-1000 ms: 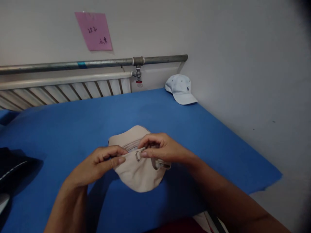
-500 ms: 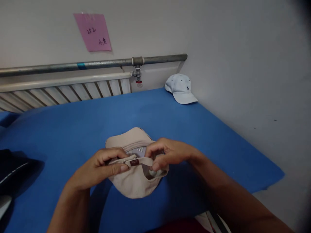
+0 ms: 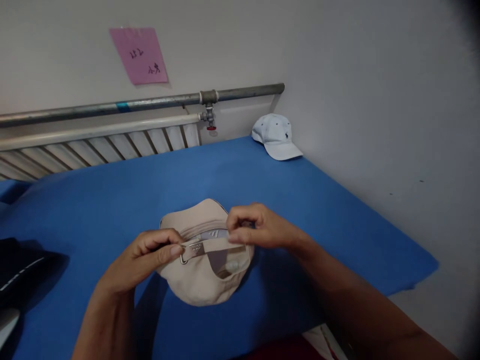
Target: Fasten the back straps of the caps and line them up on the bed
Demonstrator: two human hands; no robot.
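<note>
A beige cap (image 3: 200, 280) lies upside down on the blue mat (image 3: 112, 200), its back opening towards me. My left hand (image 3: 148, 255) pinches the left end of the cap's rear strap (image 3: 210, 245) beside the metal buckle (image 3: 184, 259). My right hand (image 3: 258, 227) pinches the strap's right end. The strap is stretched flat between both hands, with a small label on it facing up.
A white cap (image 3: 275, 136) rests in the far corner of the mat by the wall. A dark garment (image 3: 18, 270) lies at the left edge. A radiator (image 3: 93, 145) and a metal pipe (image 3: 150, 102) run along the back wall under a pink note (image 3: 139, 55).
The buckle has slid left along the strap towards my left hand. Both hands have drawn apart, pulling the strap straight. The cap has turned a little.
</note>
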